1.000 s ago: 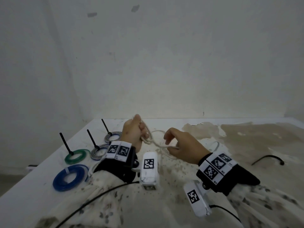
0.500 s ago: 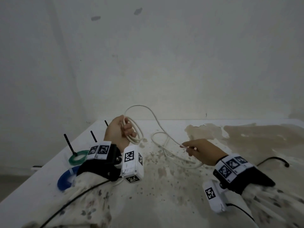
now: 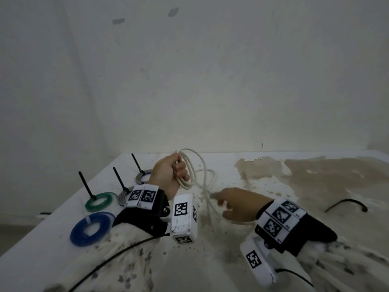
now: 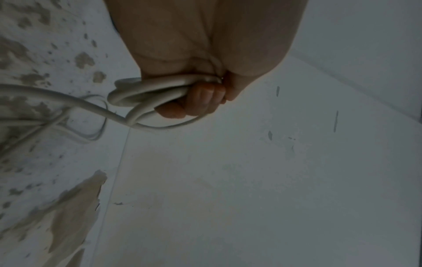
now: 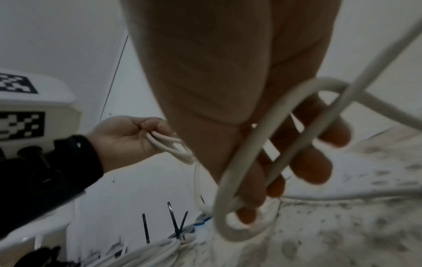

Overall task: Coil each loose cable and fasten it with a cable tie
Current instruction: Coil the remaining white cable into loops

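Right hand [image 5: 262,135] hooks white cable [image 5: 246,162] loop, plain only wrist view.

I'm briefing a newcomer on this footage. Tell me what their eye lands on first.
First, the white cable at the table's middle: the left hand grips several finished loops, while the right hand feeds in the slack beside it. Next, at the table's left edge, the already tied coils: a blue coil, a green coil and two grey ones, with black tie tails sticking up.
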